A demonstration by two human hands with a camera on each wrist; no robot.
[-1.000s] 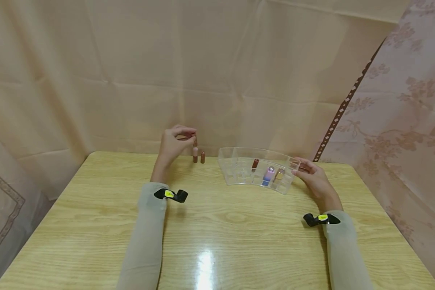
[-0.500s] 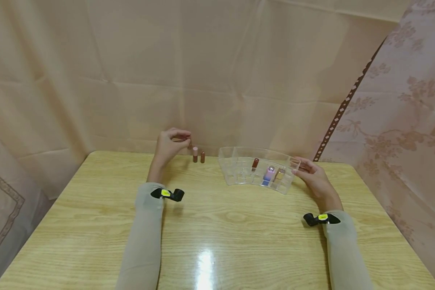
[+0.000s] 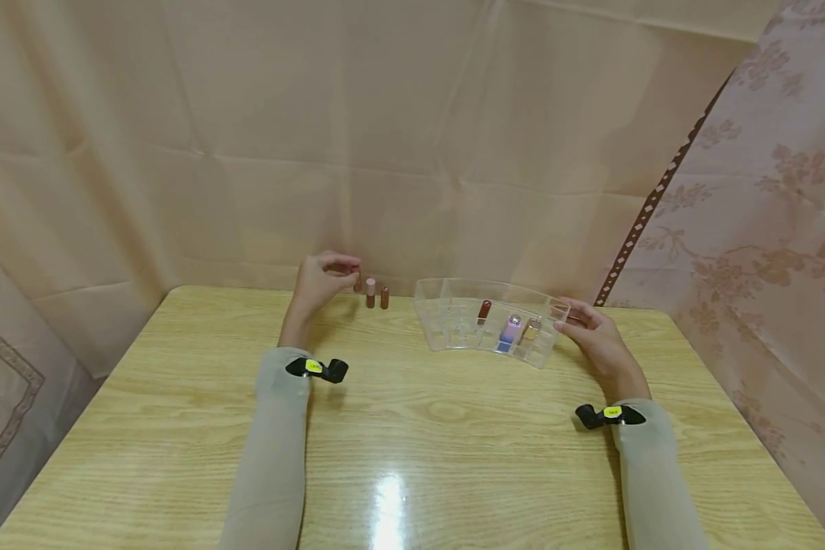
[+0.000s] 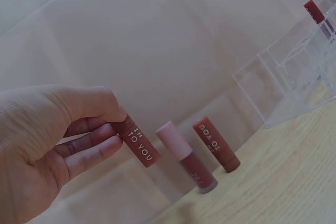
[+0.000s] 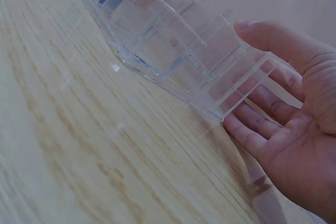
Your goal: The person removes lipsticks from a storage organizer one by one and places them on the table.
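Observation:
In the left wrist view my left hand [image 4: 58,140] pinches a reddish-brown lip gloss tube [image 4: 140,144] lettered "INTO YOU" by its upper end, tilted. Beside it a pink-capped lip gloss tube [image 4: 190,162] and another brown lettered tube [image 4: 218,146] stand on the table. At the right, my right hand [image 3: 590,332] holds the end of a clear divided organizer [image 3: 464,344], thumb on the near side and fingers behind. Inside the organizer are a dark red tube [image 3: 484,312], a pink-and-blue bottle [image 3: 509,333] and a small gold-toned bottle [image 3: 532,331].
The wooden table [image 3: 440,443] reaches back to a beige curtain [image 3: 385,153]. A floral pink cloth [image 3: 763,229] hangs at the right. Several compartments of the organizer have nothing visible in them.
My left hand has moved from above the pink-capped tube leftward, then down, with the lip gloss tube in its fingers. My right hand and the organizer have stayed put.

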